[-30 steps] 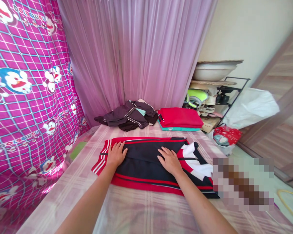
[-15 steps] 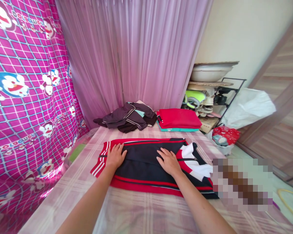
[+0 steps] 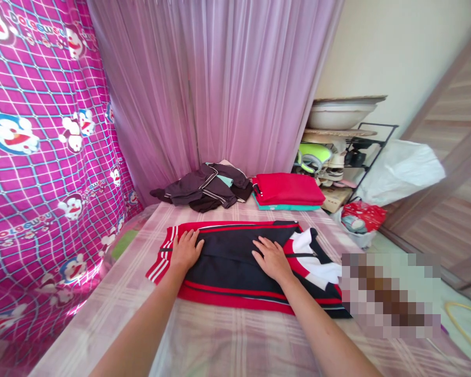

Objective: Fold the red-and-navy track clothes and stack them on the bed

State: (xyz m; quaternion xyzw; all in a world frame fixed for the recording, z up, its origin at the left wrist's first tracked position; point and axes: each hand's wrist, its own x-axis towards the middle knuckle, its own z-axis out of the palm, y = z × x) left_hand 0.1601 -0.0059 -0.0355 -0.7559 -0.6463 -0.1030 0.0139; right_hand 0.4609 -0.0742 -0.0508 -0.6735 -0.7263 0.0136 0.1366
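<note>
Prob smoothing the dark jacket laid toward right edge of the bed, with left hand and right hand open on it, maybe needing an edge grip next.

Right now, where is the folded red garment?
In the head view, the folded red garment lies right of centre, atop turquoise cloth, beside the dark clothes.

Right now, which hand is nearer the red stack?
Right. The right hand lies on the garment, in front of the red stack; the left hand lies in front and farther left.
</note>
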